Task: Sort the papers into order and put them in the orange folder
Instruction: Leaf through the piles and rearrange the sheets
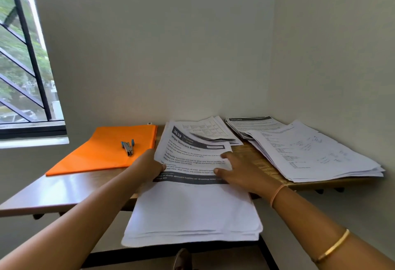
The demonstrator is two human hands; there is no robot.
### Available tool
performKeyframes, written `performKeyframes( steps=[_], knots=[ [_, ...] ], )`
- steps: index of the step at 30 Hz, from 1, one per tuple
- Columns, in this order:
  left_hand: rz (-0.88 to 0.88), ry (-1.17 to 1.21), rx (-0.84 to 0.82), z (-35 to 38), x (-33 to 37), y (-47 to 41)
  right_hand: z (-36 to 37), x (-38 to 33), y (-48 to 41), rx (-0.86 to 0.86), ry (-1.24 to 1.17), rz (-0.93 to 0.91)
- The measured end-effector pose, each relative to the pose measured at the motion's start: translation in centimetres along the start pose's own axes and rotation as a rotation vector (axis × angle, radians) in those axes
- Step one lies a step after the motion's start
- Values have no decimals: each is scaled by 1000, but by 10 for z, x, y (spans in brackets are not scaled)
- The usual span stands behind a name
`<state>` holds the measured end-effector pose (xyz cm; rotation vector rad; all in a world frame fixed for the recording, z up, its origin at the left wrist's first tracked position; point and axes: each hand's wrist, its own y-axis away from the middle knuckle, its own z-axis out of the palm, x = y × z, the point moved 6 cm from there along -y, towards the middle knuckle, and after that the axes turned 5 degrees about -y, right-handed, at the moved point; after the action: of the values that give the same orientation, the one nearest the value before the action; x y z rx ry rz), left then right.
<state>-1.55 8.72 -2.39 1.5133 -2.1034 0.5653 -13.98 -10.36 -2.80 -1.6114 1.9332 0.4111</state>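
A stack of white papers [192, 212] lies in front of me and overhangs the table's near edge. On it sits a printed sheet [192, 150] headed "Wipe Skincare Bottles". My left hand [149, 166] grips that sheet's left edge, thumb on top. My right hand [237, 170] rests flat on its right side, fingers spread. The orange folder [102, 152] lies closed to the left, with a small stapler [128, 147] on top. More printed sheets [209, 130] lie behind the stack.
A large fanned pile of papers [310, 154] covers the table's right end, with another printed pile [252, 123] behind it by the corner walls. The wooden table [64, 190] has bare surface at its left front. A window [21, 56] is at left.
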Motion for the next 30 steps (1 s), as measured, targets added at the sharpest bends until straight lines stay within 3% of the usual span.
performKeyframes(
  steps=[4,10,18,25,30],
  knots=[
    [2,116,84,-14,-12,7,1,5,-4,80,-42,33],
    [34,407,124,-26,-18,19,-5,-1,-8,212,-488,13],
    [79,496,182,-28,-11,24,-10,16,-17,334,-767,157],
    [24,533,161,-22,-15,17,-15,27,-22,370,-670,229],
    [-122,494,33,-11,-20,12,-15,33,-35,308,-534,283]
  ],
)
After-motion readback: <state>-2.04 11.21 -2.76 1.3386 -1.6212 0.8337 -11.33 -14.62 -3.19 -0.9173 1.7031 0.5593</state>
